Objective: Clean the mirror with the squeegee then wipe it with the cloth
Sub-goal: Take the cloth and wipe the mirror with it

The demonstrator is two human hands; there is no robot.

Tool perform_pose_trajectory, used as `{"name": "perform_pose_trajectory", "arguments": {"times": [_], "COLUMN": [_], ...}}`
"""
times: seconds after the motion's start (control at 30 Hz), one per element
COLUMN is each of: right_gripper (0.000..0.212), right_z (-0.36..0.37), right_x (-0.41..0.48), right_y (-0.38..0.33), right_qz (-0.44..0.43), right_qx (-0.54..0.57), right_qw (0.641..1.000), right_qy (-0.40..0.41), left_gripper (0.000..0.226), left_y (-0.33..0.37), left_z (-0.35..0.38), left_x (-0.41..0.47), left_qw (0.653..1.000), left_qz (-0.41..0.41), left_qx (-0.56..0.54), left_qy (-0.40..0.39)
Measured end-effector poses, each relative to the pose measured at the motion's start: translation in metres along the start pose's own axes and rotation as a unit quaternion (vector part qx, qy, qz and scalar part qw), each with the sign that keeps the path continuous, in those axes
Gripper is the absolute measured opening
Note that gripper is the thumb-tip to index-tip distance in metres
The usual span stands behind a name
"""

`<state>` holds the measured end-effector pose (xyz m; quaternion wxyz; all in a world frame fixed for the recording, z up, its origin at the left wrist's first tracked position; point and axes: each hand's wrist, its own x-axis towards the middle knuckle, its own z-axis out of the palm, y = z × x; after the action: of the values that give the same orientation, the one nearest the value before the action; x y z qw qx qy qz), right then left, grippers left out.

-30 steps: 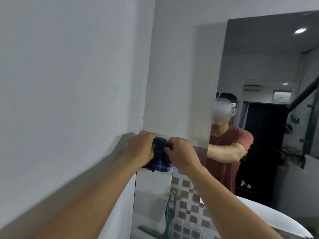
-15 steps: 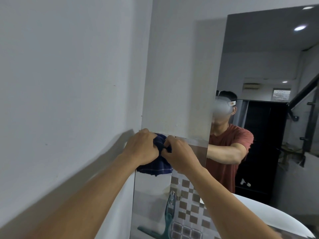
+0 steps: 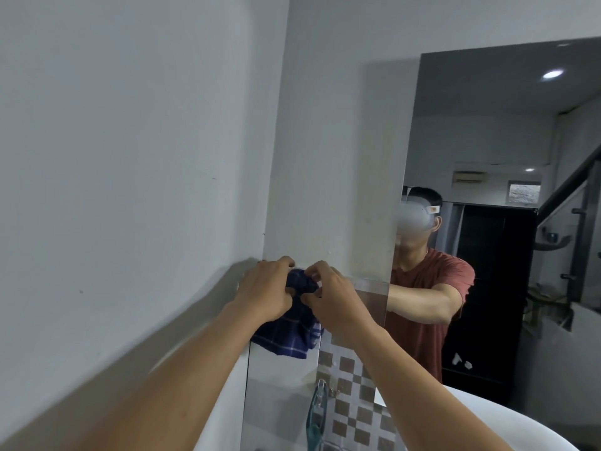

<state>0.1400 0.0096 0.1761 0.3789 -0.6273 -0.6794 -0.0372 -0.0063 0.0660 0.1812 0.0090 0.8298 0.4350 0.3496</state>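
A dark blue plaid cloth [image 3: 292, 336] is bunched between both my hands, its lower part hanging loose. My left hand [image 3: 265, 291] grips its left side and my right hand [image 3: 335, 301] pinches its top right; the two hands touch. They are held against the white wall just left of the large mirror [image 3: 487, 125], near its lower left corner. A teal squeegee [image 3: 316, 418] hangs upright low in the view, below the cloth, with neither hand on it.
A white wall [image 3: 130, 157] runs along the left and meets the mirror wall in a corner. Brown-and-white checked tiles [image 3: 351, 402] lie below my right forearm. A white basin rim [image 3: 507, 418] curves at the bottom right. The mirror reflects a person in a red shirt.
My hands stay together at the same spot on the wall. My fingers have reworked the cloth, and more of it now hangs below my hands.
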Motion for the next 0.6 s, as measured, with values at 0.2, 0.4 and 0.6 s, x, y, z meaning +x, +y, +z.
{"name": "perform_pose_trajectory", "arguments": {"times": [0.2, 0.4, 0.6], "right_gripper": [0.039, 0.025, 0.021], "right_z": [-0.005, -0.027, -0.073], "right_x": [0.001, -0.006, -0.034], "right_y": [0.002, -0.002, -0.006], "right_qz": [-0.008, 0.026, 0.037], "right_qx": [-0.029, 0.053, 0.162], "right_qw": [1.0, 0.998, 0.986], "right_qy": [-0.001, 0.012, 0.023], "left_gripper": [0.021, 0.017, 0.017], "left_y": [0.011, 0.021, 0.041], "left_z": [-0.012, -0.031, -0.052], "left_x": [-0.004, -0.008, -0.013], "left_qw": [0.992, 0.991, 0.987], "left_qz": [0.053, 0.084, 0.054], "left_qx": [0.1, 0.065, -0.152], "left_qy": [0.058, 0.079, -0.024]}}
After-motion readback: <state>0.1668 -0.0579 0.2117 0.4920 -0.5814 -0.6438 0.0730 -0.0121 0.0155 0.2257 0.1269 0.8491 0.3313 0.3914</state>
